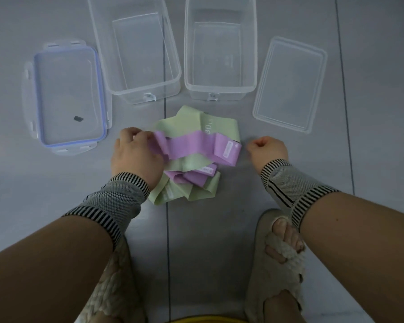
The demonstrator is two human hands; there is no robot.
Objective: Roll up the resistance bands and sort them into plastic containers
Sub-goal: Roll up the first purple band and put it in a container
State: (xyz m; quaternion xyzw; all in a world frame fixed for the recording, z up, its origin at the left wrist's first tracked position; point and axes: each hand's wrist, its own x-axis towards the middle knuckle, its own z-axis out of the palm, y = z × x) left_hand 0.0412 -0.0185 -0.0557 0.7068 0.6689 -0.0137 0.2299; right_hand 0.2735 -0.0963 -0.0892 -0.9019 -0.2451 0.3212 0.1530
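- Landmark: band pile (187,159), a loose tangle of flat purple and pale green elastic strips on the grey floor (219,229), between the two hands.
- Left hand (135,155) at the pile's left edge; its grip pinches the end of the top purple band (196,148), probably to pull one strip free for rolling.
- Right hand (267,150) just right of the pile, grip clenched on nothing (apart from the bands).
- Beyond the pile: two clear containers (145,50), (219,47), hard-walled, rectangular, open for sorting.
- Lids (66,96), (291,85) lie flat outside them, out of the way.
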